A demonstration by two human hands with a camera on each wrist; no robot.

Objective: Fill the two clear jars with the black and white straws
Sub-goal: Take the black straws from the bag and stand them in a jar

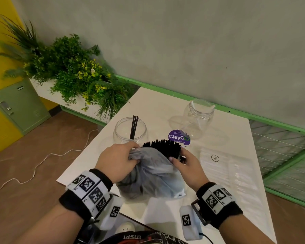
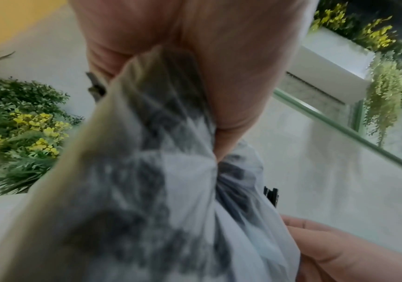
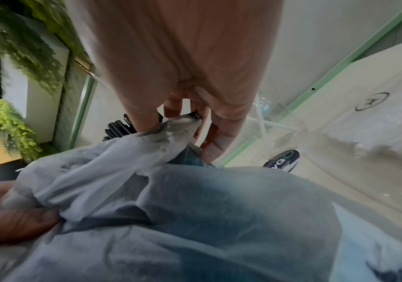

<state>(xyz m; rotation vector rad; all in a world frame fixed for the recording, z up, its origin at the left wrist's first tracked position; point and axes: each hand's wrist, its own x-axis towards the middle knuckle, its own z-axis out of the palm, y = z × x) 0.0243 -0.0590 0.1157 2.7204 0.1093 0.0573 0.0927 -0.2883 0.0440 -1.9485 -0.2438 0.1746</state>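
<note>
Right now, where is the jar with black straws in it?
In the head view, the jar stands on the table, just beyond the left hand.

Black straws (image 1: 163,147): only the ends show above the plastic bag (image 1: 155,175); lengths hidden inside the cloudy film.
Left hand (image 1: 119,162): fingertips buried in bunched plastic; in the wrist view the bag is a blurred mass filling the frame.
Right hand (image 1: 187,166): fingertips hidden behind the straw bundle.
Purple sticker (image 1: 179,137): small print unreadable, its 3 o'clock edge covered by the far jar (image 1: 199,117).
Near jar (image 1: 129,130): base hidden behind the left hand at 6 o'clock.
Forearms: cut off by the bottom edge.
</note>
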